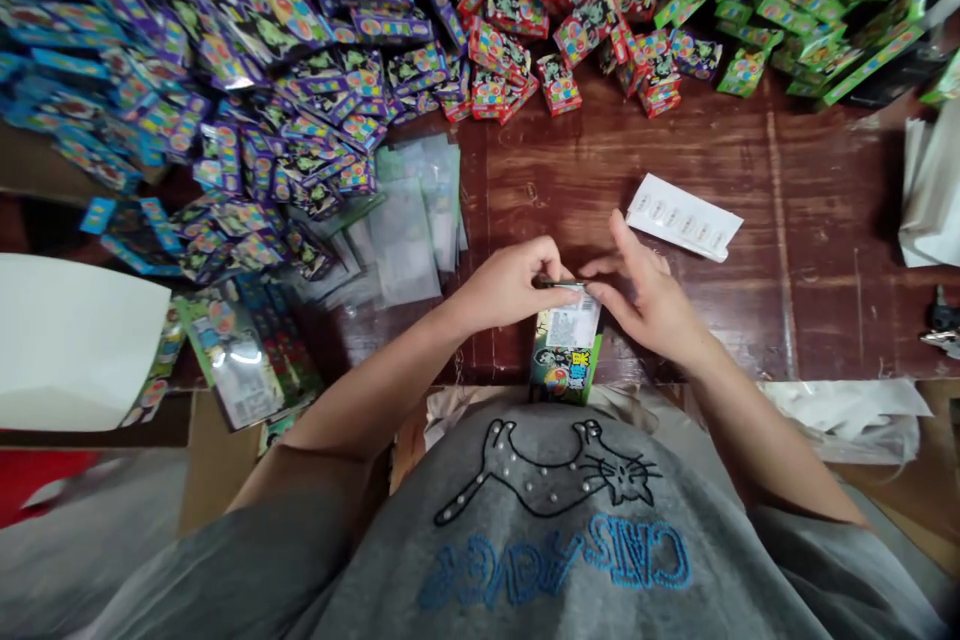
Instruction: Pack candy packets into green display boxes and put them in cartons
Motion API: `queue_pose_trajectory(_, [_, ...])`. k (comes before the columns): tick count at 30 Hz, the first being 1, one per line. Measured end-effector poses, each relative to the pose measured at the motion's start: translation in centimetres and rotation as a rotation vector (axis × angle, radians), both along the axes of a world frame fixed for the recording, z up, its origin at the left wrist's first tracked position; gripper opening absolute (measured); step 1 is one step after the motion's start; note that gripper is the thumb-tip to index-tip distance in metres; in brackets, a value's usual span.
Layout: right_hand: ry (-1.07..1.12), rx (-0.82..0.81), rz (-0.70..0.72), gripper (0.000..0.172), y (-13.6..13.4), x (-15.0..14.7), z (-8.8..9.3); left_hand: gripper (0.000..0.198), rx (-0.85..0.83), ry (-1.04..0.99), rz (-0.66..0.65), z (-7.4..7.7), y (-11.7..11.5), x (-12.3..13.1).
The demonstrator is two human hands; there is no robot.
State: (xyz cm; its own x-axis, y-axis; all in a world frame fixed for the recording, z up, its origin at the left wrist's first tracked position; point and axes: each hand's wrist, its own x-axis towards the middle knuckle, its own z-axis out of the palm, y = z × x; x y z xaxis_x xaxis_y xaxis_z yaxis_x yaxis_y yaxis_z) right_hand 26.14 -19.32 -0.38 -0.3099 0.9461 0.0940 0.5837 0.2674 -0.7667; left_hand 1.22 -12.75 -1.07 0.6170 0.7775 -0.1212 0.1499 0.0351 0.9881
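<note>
A printed candy bag [566,345], green and black with a pale label panel, lies upright before me at the table's front edge, close to my shirt. My left hand [517,282] pinches its top edge between thumb and bent fingers. At the same edge, on the right corner, my right hand [637,295] grips with the thumb and a curled finger, while its index finger points up and away. Whether anything is inside the bag cannot be seen. Beyond my right hand lies a white sticker sheet [686,217] with a row of small round marks.
Small candy boxes are heaped along the back: blue ones [82,50], purple ones [300,30], red ones [559,80] and green ones [795,10]. Clear plastic bags [409,235] lie left of centre, near stacked printed bags [232,360]. Keys [943,325] rest at the right edge.
</note>
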Motion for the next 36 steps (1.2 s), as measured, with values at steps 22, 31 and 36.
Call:
queue_pose_trajectory(22, [0.15,0.274,-0.415,0.098,-3.0,-4.9,-4.3,0.044,0.176,-0.188,0.35,-3.5,-6.4,-2.5])
queue_pose_trajectory(31, [0.447,-0.106,-0.066,0.081,-4.0,-2.5,-5.5,0.025,0.143,-0.056,0.161,-3.5,-6.4,-3.2])
queue_pose_trajectory(36, [0.447,-0.05,-0.048,0.086,-2.9,-1.4,-4.4,0.014,0.122,-0.083,0.21,-2.9,-5.5,-2.1])
